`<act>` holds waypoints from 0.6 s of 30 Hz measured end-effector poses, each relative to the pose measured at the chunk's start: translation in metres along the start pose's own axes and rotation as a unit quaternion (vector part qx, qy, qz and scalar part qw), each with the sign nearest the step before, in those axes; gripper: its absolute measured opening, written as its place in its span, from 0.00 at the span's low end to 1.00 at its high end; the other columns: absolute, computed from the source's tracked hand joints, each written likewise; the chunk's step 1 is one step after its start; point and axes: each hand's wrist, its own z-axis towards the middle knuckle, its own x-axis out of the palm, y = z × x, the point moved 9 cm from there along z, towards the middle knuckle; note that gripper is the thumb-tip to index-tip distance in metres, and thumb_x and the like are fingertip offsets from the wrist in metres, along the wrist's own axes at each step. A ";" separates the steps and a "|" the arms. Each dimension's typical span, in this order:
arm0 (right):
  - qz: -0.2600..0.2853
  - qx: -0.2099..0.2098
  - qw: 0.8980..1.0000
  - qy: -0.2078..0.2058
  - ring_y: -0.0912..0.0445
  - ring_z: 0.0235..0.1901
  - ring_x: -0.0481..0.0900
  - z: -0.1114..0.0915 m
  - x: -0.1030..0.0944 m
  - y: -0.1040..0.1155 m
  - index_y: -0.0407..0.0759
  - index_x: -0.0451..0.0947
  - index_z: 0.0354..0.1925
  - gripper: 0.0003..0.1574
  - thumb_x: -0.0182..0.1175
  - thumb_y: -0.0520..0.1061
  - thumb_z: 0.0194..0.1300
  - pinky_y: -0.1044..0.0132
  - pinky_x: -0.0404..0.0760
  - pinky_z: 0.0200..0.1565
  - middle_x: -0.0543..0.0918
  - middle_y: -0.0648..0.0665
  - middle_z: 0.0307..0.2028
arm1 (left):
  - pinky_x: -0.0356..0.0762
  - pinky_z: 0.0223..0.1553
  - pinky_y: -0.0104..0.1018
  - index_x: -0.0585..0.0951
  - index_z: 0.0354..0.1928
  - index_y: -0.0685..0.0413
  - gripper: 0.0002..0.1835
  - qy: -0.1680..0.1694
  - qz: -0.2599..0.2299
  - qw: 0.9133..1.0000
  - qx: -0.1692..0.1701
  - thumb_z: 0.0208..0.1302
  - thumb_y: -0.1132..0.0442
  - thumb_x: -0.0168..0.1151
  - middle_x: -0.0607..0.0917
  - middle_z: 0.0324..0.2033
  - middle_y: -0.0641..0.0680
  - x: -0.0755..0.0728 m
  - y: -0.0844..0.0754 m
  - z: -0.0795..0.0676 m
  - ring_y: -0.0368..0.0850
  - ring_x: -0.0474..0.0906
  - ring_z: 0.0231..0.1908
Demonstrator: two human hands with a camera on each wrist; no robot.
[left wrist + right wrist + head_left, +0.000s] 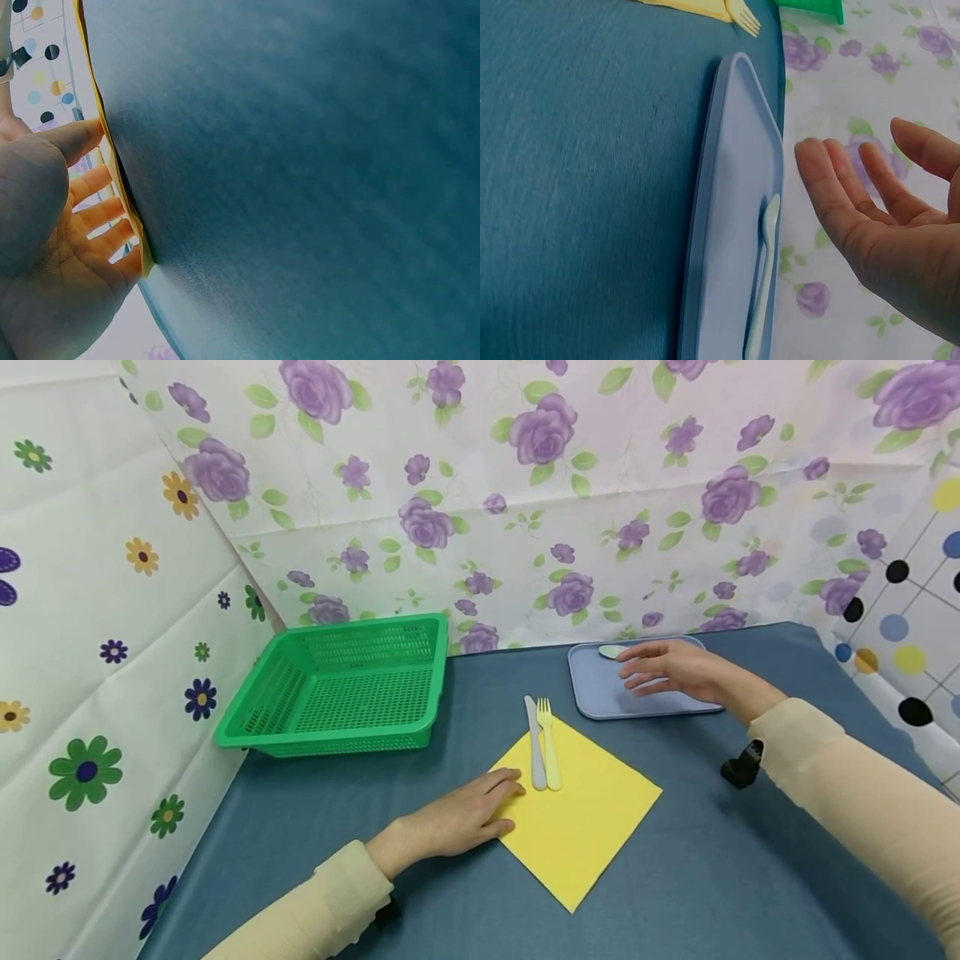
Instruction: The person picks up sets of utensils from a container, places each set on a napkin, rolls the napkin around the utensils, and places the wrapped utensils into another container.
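Note:
A square yellow napkin [588,831] lies cornerwise on the table. On its upper left part are a grey knife [536,747] and a pale yellow fork [551,752], side by side. The fingertips of my left hand [472,814] rest on the napkin's left edge, fingers loosely bent. My right hand [671,668] hovers above the light blue tray [588,693], its fingers relaxed and apart with nothing between them. A pale green spoon [761,281] lies in the tray along its far side; in the head view the hand partly covers it.
A green perforated plastic basket [337,739] stands at the back left of the blue-covered table [315,810]. Flowered cloth [495,539] hangs behind the table, and patterned sheets flank both sides.

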 end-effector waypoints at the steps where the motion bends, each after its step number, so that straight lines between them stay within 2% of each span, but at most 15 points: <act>1: -0.002 -0.001 1.000 -0.001 0.37 0.64 0.76 0.000 -0.002 0.000 0.31 0.60 0.76 0.35 0.54 0.47 0.82 0.41 0.74 0.68 0.79 0.35 0.61 | 0.60 0.77 0.42 0.67 0.76 0.50 0.27 0.000 0.000 1.000 -0.001 0.83 0.50 0.52 0.61 0.79 0.51 0.000 0.000 0.000 0.45 0.55 0.78; 4: -0.012 -0.005 1.000 -0.004 0.39 0.66 0.75 -0.001 -0.007 -0.001 0.32 0.60 0.77 0.34 0.53 0.47 0.83 0.42 0.72 0.70 0.78 0.35 0.63 | 0.60 0.77 0.42 0.67 0.76 0.50 0.27 0.001 0.000 1.000 -0.001 0.82 0.50 0.53 0.61 0.79 0.51 0.000 0.000 0.000 0.45 0.56 0.78; 11: -0.024 -0.001 1.000 -0.014 0.40 0.66 0.75 0.000 -0.015 -0.002 0.31 0.59 0.77 0.35 0.52 0.48 0.83 0.43 0.70 0.71 0.82 0.41 0.60 | 0.60 0.76 0.42 0.67 0.76 0.49 0.27 0.002 0.002 1.000 -0.001 0.83 0.50 0.52 0.60 0.79 0.51 0.001 0.001 0.000 0.45 0.56 0.78; 18: -0.023 0.008 0.999 -0.023 0.39 0.66 0.75 0.001 -0.022 -0.004 0.32 0.59 0.77 0.36 0.54 0.50 0.82 0.41 0.68 0.71 0.81 0.39 0.61 | 0.60 0.77 0.41 0.67 0.75 0.49 0.26 0.003 0.000 1.000 -0.002 0.82 0.50 0.52 0.61 0.79 0.51 0.001 0.001 0.001 0.45 0.56 0.78</act>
